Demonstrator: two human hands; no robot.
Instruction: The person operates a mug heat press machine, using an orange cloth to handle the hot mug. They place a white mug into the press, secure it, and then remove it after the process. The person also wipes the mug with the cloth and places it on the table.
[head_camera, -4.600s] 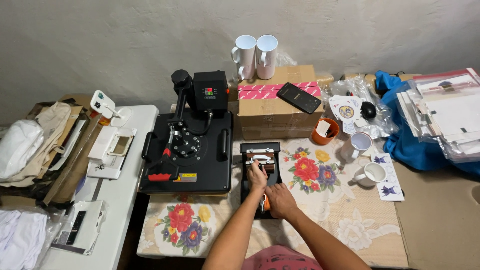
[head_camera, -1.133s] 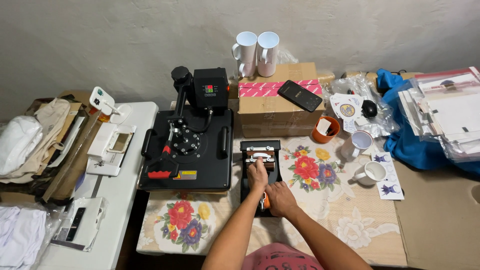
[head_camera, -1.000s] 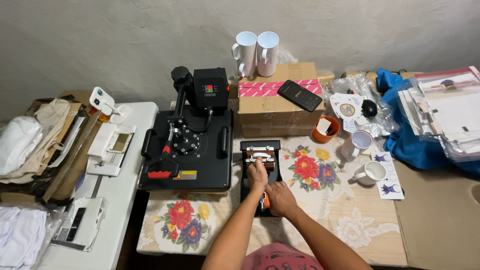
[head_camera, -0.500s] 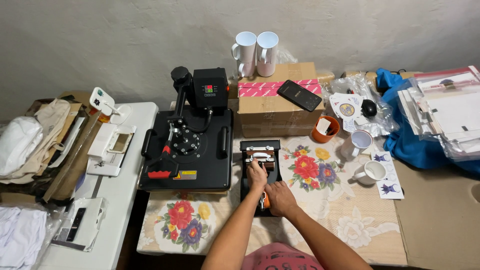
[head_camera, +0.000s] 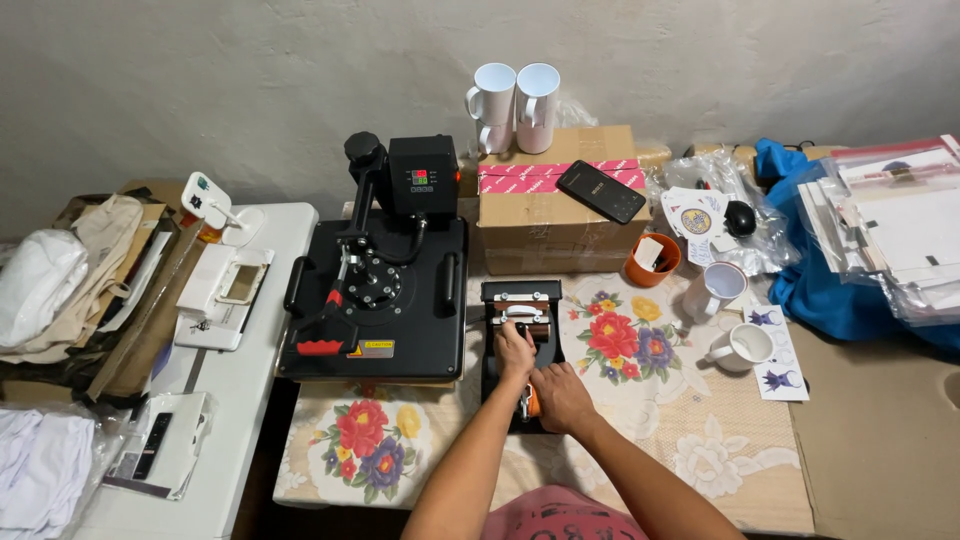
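1. Mug press (head_camera: 520, 345): small black unit on the flowered tablecloth (head_camera: 640, 400), just right of the large black heat press (head_camera: 375, 300).
2. Left hand (head_camera: 516, 352): laid flat on top of the mug press near its middle, fingers extended, gripping nothing.
3. Right hand (head_camera: 562, 396): closed around the orange-tipped lever (head_camera: 528, 404) at the near end of the mug press.
4. Cardboard box (head_camera: 555, 195): behind the mug press, carrying a black phone (head_camera: 600, 191) and two white mugs (head_camera: 515, 105).
5. Two more white mugs (head_camera: 728, 320): on the cloth to the right, well apart from both hands.
6. Orange cup (head_camera: 652, 260): beside the box.
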